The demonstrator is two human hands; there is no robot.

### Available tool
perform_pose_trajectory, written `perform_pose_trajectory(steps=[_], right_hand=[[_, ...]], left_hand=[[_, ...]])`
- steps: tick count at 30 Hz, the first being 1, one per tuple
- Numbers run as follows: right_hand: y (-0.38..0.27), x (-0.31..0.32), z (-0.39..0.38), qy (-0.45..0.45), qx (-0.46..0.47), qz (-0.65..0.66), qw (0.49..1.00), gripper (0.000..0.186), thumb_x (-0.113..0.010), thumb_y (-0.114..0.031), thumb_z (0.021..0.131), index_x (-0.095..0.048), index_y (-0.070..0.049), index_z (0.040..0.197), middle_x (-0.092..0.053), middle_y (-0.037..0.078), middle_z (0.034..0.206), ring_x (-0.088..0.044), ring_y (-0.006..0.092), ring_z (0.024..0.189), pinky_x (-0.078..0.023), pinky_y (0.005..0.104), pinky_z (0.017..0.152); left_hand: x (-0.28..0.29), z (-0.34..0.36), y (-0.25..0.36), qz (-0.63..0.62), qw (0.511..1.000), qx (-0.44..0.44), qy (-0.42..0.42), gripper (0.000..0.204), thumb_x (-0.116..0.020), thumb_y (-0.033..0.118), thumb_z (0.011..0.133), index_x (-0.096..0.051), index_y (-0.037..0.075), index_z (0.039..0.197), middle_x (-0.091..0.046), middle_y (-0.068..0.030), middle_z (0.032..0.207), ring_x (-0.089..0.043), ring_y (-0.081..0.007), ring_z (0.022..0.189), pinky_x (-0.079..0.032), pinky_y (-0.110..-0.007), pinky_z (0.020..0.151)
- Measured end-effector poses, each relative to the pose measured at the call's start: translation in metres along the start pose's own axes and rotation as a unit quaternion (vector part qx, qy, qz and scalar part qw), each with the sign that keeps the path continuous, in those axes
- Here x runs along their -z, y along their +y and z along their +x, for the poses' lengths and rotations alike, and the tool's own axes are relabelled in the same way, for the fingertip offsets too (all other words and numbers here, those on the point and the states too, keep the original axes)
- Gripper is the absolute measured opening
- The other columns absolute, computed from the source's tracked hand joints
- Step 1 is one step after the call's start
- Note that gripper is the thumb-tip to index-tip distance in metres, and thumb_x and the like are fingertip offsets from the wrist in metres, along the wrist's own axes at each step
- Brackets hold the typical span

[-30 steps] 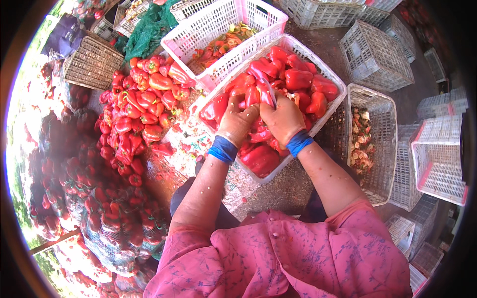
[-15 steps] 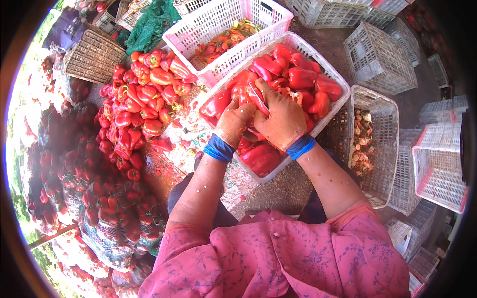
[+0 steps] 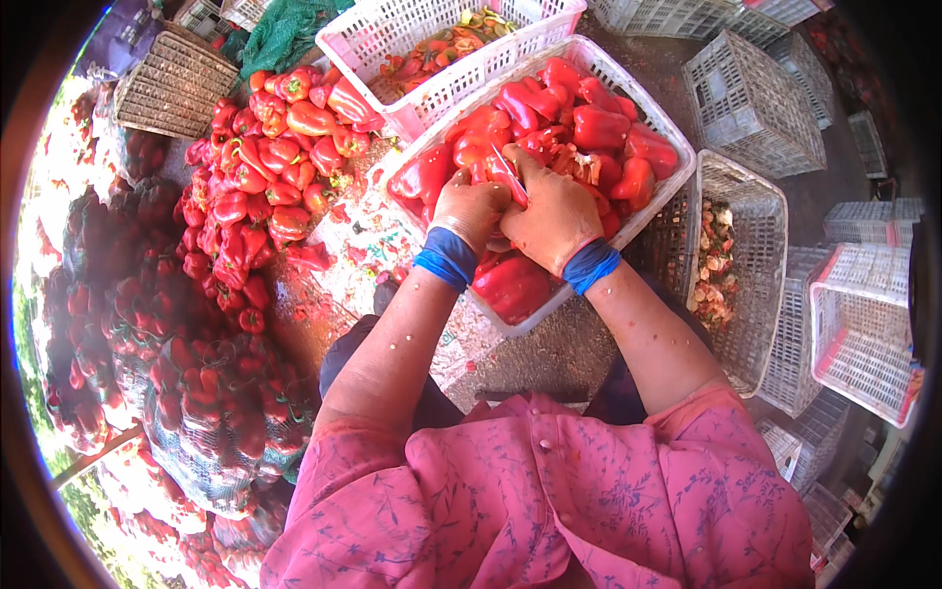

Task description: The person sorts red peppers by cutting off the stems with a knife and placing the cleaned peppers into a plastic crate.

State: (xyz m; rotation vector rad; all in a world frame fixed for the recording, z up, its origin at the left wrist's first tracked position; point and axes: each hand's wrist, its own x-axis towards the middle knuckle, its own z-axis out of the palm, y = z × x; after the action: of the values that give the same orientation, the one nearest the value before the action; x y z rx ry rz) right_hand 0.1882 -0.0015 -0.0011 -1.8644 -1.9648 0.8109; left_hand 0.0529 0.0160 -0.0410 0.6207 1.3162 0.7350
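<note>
Both my hands work close together over a white crate packed with glossy red peppers. My right hand is closed around a thin blade, which looks like a knife and points up and left. My left hand has curled fingers just beside it; what they hold is hidden between the hands. Cut pale pepper pieces show just beyond my right hand.
Loose peppers are heaped at left, above mesh sacks of peppers. A pink-trimmed crate holds trimmings at the back. A crate with scraps stands at right, among stacked crates. Green netting lies behind.
My right hand has rolled over since a second ago, its fingers now reaching forward over the blade, which tilts differently. My left hand stays curled beside it. The whole view has shifted slightly upward.
</note>
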Motion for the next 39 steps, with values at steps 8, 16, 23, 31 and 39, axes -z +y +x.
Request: perform_pose_trajectory(steps=[8,16,23,31,39], right_hand=[[0.010,-0.009,0.011,-0.044,0.025,0.049,0.998,0.071,-0.067,-0.021,0.075,-0.052,-0.016,0.145,-0.069,0.022,0.116,-0.067,0.0411,0.105,-0.053,0.0474,0.092],[0.031,0.001,0.012,-0.125,-0.037,0.262,0.956,0.026,-0.065,-0.018,0.076,-0.069,-0.001,0.095,-0.069,0.010,0.077,-0.067,0.0222,0.073,-0.054,0.0346,0.070],[0.067,-0.010,0.019,-0.214,-0.051,0.386,0.896,0.025,-0.066,-0.028,0.082,-0.069,-0.003,0.080,-0.062,0.003,0.066,-0.057,0.0109,0.057,-0.045,0.0304,0.051],[0.028,-0.005,0.027,-0.028,-0.049,0.394,0.917,0.040,-0.073,-0.028,0.089,-0.068,-0.001,0.119,-0.065,0.002,0.082,-0.059,0.0093,0.066,-0.049,0.0299,0.056],[0.015,-0.009,-0.001,0.082,0.270,0.205,0.937,0.045,-0.084,-0.028,0.081,-0.069,-0.005,0.118,-0.072,0.015,0.113,-0.070,0.0276,0.106,-0.056,0.0364,0.089]], left_hand=[[0.022,0.031,-0.042,0.314,0.941,-0.128,-0.018,0.045,-0.069,0.013,0.081,-0.056,0.008,0.124,-0.070,-0.0079,0.085,-0.071,-0.0212,0.081,-0.058,-0.039,0.073],[-0.002,-0.029,-0.003,0.084,0.992,0.089,0.017,0.053,-0.068,0.009,0.083,-0.046,0.007,0.131,-0.067,-0.0110,0.083,-0.068,-0.0239,0.072,-0.056,-0.045,0.054],[0.014,-0.032,-0.017,0.007,0.998,0.049,-0.049,0.033,-0.064,0.010,0.082,-0.061,0.003,0.114,-0.072,-0.0113,0.089,-0.065,-0.0202,0.061,-0.049,-0.028,0.049],[0.051,-0.004,-0.008,-0.243,0.936,0.088,-0.238,0.038,-0.058,0.036,0.087,-0.067,0.002,0.102,-0.073,-0.0173,0.086,-0.065,-0.0262,0.053,-0.046,-0.033,0.037],[0.051,-0.005,0.014,-0.248,0.936,0.150,-0.201,0.030,-0.053,0.043,0.088,-0.066,0.016,0.091,-0.066,-0.0051,0.065,-0.059,-0.0222,0.045,-0.036,-0.031,0.034]])
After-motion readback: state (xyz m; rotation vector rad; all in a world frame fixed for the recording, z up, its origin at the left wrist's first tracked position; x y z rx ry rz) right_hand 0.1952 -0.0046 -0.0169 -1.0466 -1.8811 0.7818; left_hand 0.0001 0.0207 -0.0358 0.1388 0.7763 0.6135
